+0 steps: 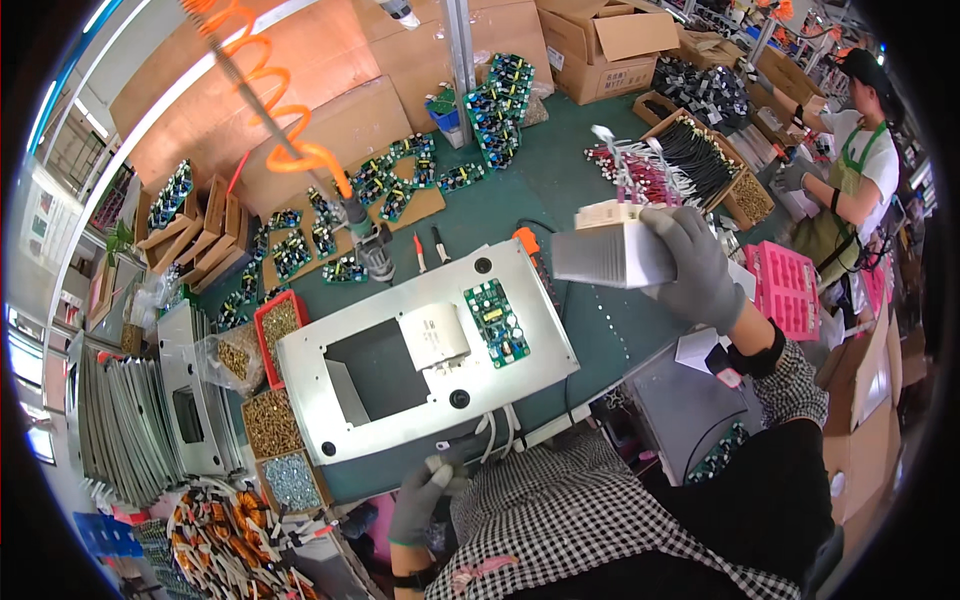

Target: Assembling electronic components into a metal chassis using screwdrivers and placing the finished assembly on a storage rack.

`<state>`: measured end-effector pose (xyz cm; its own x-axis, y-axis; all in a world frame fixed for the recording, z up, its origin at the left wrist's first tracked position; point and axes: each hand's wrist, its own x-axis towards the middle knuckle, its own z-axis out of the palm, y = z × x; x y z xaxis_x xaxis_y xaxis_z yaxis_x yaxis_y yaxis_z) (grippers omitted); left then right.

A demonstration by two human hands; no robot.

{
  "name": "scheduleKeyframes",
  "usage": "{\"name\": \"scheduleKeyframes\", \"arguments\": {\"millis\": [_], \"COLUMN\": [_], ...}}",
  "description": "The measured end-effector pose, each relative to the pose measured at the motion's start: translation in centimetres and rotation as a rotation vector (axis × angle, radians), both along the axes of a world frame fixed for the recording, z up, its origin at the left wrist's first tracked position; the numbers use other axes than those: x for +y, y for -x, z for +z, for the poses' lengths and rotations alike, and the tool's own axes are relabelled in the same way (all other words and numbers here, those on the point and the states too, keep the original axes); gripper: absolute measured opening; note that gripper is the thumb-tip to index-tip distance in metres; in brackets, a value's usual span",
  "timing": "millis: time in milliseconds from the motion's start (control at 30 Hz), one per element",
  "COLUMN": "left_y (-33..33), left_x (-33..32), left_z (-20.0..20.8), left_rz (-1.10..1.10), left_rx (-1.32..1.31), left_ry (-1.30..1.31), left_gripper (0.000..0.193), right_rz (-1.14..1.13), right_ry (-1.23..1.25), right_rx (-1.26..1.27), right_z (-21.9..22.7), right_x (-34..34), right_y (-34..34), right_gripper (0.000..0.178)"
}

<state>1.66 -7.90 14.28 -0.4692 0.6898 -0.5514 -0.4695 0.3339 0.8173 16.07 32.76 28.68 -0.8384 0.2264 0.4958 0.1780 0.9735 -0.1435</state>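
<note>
My right hand [695,265], in a grey glove, is closed round a finned metal heat sink [610,255] raised over the right part of the bench. A pale beige part [606,214] shows behind its top edge. Low at the bench's front edge is my gloved left hand [425,500], fingers loosely bent and apart, with nothing visible in it. Between the hands lies a silver metal panel [375,340] with a large rectangular cutout. On it sit a white cylindrical capacitor [434,333] and a green circuit board [497,322].
An air screwdriver [370,245] hangs from an orange coiled hose behind the panel. Circuit boards [375,185] cover cardboard at the back. Screw bins [273,425] and stacked metal panels [125,410] stand left. Cables [690,160] and a pink tray [783,290] lie right, near a co-worker [860,170].
</note>
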Motion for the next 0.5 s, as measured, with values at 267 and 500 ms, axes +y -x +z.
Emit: {"name": "scheduleKeyframes", "arguments": {"millis": [267, 500], "left_y": [2.2, -4.1], "left_x": [3.2, -13.4], "left_z": [-0.5, -6.0], "left_rz": [0.093, 0.357], "left_rx": [-1.357, -0.497], "left_ry": [-1.181, -0.999], "left_gripper": [0.092, 0.075], "right_rz": [0.961, 1.316], "right_ry": [-0.392, -0.234], "right_rx": [0.255, 0.313], "right_z": [3.1, -5.2], "right_x": [-14.9, -24.6], "right_y": [4.2, 9.2], "right_gripper": [0.035, 0.029]}}
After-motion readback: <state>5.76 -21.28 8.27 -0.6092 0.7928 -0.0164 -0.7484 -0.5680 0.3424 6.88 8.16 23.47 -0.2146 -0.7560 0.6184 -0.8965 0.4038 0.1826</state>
